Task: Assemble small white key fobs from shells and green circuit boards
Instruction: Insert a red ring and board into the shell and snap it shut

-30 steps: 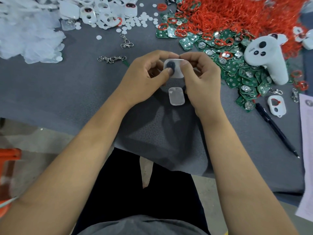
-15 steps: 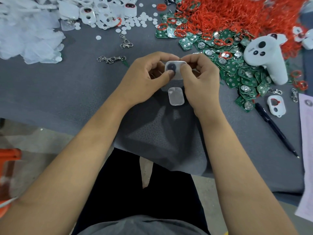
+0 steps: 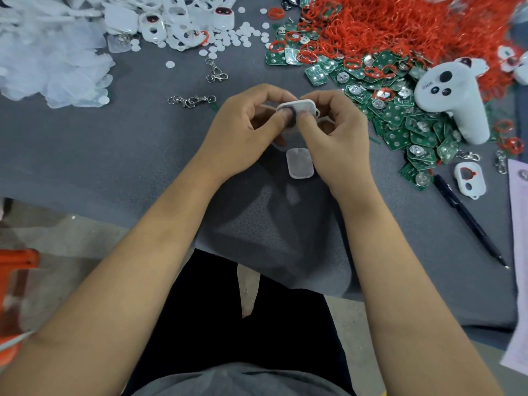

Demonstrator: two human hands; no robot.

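- The counter (image 3: pixel 114 155) carries a grey mat whose near edge droops over the person's lap.
- A heap of red rubber rings (image 3: pixel 400 21) fills the far right corner of the counter.
- A heap of clear plastic films (image 3: pixel 48 61) lies at the far left corner.
- Green circuit boards (image 3: pixel 405 121) spread from below the red rings toward the right edge, several with a round silver cell on them.
- White key fob shells (image 3: pixel 171 21) are piled along the far edge, with small white discs (image 3: pixel 240 38) scattered just beside them.
- A white handheld controller (image 3: pixel 454 98) lies on the circuit boards near the right edge.
- The left hand (image 3: pixel 243 124) has its fingers curled, thumb and forefinger pinching the left side of a white fob shell (image 3: pixel 300 107) held above the middle of the counter; a dark round part shows on the shell's near face under the thumbs.
- The right hand (image 3: pixel 337 132) pinches the right side of the same shell, its thumb pressed on the near face.
- A black pen (image 3: pixel 468 218) lies slanted near the right edge.
- A clear back cover (image 3: pixel 299 163) lies flat on the mat just below the hands, near the right wrist.
- A lone shell with a red ring (image 3: pixel 470 181) lies beside the pen's far end.
- Metal key clips (image 3: pixel 191 100) lie left of the hands.
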